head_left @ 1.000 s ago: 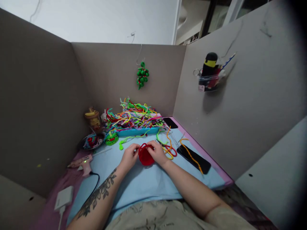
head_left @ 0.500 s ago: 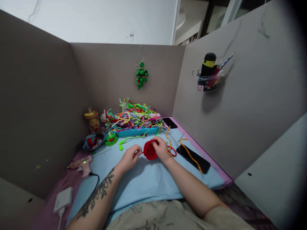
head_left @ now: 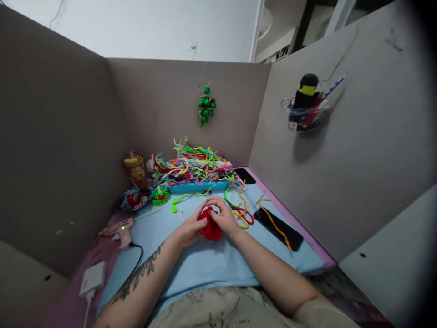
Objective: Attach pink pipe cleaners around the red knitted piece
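Note:
Between my two hands is a red, rounded piece (head_left: 210, 231) that looks soft and fuzzy, with a wavy edge. My left hand (head_left: 191, 227) grips its left side, thumb on the near face. From the right, my right hand (head_left: 225, 216) holds it too, thumb pressed on its upper part and fingers curled behind. The fingertips of both hands meet at the top, and the far side of the piece is hidden. Just right of my right hand lie scissors (head_left: 251, 218) with red and yellow handles, on the light blue cloth (head_left: 218, 269).
Behind my hands a blue tray (head_left: 201, 187) overflows with colourful pipe cleaners (head_left: 194, 166). Left are a pink glue gun (head_left: 121, 230), a white power block (head_left: 93, 279), a bowl (head_left: 118, 205) and a green round craft (head_left: 160, 197). A black phone (head_left: 293, 234) lies right; grey panels surround the table.
My left hand has moved from the strand at the piece's left edge onto the piece itself. Both hands are now closer together around it, and the view has shifted slightly.

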The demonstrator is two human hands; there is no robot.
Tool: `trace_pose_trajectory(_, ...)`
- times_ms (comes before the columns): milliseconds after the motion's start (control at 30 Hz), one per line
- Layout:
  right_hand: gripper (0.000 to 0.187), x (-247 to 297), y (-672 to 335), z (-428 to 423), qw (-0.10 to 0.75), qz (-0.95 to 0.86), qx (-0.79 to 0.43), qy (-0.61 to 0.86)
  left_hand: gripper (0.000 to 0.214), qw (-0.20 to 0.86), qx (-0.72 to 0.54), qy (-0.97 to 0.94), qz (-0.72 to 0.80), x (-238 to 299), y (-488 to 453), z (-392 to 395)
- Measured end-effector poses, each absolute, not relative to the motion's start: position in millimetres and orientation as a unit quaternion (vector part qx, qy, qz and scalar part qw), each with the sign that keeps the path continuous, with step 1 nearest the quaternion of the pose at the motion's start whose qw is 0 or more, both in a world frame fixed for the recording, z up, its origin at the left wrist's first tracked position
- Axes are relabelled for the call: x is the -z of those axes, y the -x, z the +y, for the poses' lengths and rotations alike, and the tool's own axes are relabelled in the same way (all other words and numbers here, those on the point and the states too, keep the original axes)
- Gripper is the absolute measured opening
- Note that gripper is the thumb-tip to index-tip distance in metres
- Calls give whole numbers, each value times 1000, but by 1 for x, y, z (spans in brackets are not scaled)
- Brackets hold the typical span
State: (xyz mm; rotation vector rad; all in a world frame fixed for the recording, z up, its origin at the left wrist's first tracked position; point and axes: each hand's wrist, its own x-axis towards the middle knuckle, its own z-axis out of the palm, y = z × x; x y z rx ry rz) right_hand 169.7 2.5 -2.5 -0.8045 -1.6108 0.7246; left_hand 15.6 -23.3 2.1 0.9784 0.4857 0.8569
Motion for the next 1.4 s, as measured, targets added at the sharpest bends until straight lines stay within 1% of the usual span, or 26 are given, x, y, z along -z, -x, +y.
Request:
trace_pose_trajectory(67, 24, 3, -171, 2, 582, -662, -305, 360, 83, 745, -425, -450, 248, -2, -15, -20)
trace_pose_trajectory(133, 20, 4, -172, 1, 592, -641, -328, 360, 84, 689, -468, -470, 291, -1, -14, -16)
trace_pose_trajectory(167, 17, 4, -172, 1, 585, -638, -357, 351, 84, 645, -487, -494, 321, 0, -13, -13)
trace_pose_trajectory(233, 19, 5, -171, -1, 542, -639, -442, 319, 81, 533, -510, -557, 383, 2, -12, -8)
trace_pose_trajectory(300, 26, 6, -168, -1, 494, -630, -527, 285, 75, 434, -505, -610, 429, 4, -10, -5)
trace_pose_trajectory(367, 32, 8, -166, 0, 477, -604, -579, 269, 70, 388, -497, -632, 450, 6, -10, -3)
trace_pose_trajectory(433, 33, 10, -165, 2, 480, -577, -606, 265, 67, 389, -490, -635, 453, 8, -10, -2)
trace_pose_trajectory(533, 30, 13, -166, 4, 493, -544, -628, 256, 67, 438, -484, -621, 433, 10, -12, -3)
trace_pose_trajectory(633, 29, 13, -167, 4, 509, -506, -652, 244, 60, 533, -482, -571, 397, 10, -13, -5)
trace_pose_trajectory(733, 33, 8, -169, 1, 516, -458, -685, 232, 52, 641, -467, -495, 354, 6, -11, -7)
trace_pose_trajectory(833, 39, 2, -172, -2, 497, -428, -719, 228, 51, 684, -466, -469, 309, 2, -6, -6)
trace_pose_trajectory(900, 42, 0, -174, -2, 479, -422, -736, 225, 51, 671, -474, -484, 302, 2, -3, -4)
trace_pose_trajectory(1000, 43, 2, -174, -1, 463, -416, -753, 215, 53, 619, -491, -522, 322, 2, 0, 0)
trace_pose_trajectory(1167, 41, 7, -173, 3, 478, -405, -747, 223, 59, 536, -498, -584, 353, 1, 1, 2)
trace_pose_trajectory(1400, 36, 2, -171, 2, 506, -404, -720, 251, 57, 519, -467, -620, 358, -4, -2, -4)
